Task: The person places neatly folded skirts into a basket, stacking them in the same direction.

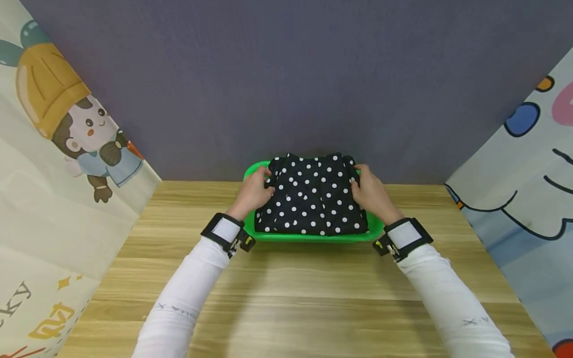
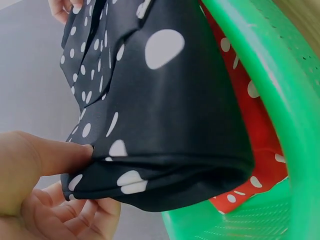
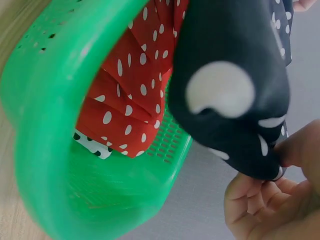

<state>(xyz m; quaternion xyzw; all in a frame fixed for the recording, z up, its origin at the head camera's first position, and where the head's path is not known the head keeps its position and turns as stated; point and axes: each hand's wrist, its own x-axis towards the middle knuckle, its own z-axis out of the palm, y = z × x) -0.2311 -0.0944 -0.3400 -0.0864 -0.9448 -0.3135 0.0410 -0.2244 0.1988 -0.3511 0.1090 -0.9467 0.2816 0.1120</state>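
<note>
A folded black cloth with white polka dots (image 1: 311,199) lies over a green plastic basket (image 1: 309,238). My left hand (image 1: 253,193) pinches its left edge between thumb and fingers, plainly seen in the left wrist view. At the opposite edge my right hand (image 1: 371,194) pinches the cloth the same way. Beneath it, a red cloth with white dots (image 3: 131,100) rests inside the basket, visible in both wrist views. Under the red one, the right wrist view shows a corner of white cloth with black spots (image 3: 94,145). What kind of garments these are, I cannot tell.
The basket stands on a wood-grain table (image 1: 304,303), against a dark grey upright panel (image 1: 295,79) at the back. Cartoon-printed sheets hang at the left (image 1: 53,199) and right (image 1: 532,199). Perforated walls and a raised rim surround the cloths.
</note>
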